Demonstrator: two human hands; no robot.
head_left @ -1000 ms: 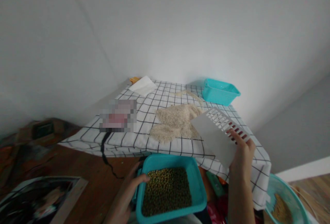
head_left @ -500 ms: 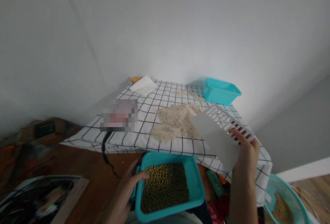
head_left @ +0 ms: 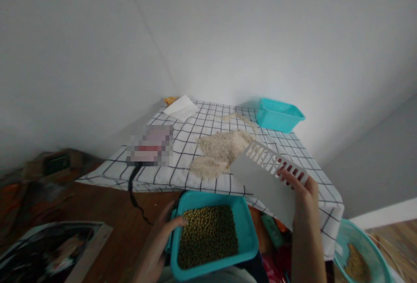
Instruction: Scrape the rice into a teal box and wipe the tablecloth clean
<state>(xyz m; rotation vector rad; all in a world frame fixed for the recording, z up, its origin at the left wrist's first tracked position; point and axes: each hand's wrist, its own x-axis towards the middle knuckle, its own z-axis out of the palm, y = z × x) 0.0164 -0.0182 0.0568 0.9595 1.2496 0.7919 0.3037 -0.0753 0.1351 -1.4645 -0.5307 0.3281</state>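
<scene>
Right hand (head_left: 301, 192), closed on a white slotted scoop (head_left: 263, 179), has dipped nearer the bean tub (head_left: 211, 199); left hand (head_left: 163, 236) grips its rim

I see a checked cloth (head_left: 163, 174) with a pale grain heap (head_left: 221, 150) at its middle. A teal tub (head_left: 279, 115) sits at the far right and a white folded sheet (head_left: 180, 108) at the far left. A black cord (head_left: 133, 192) hangs off the near left edge.

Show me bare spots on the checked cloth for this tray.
Bare: the strip between the blurred item and the rice pile, and the far edge between the white napkin and the far teal tub. Crowded around the rice, under the white tray.
</scene>
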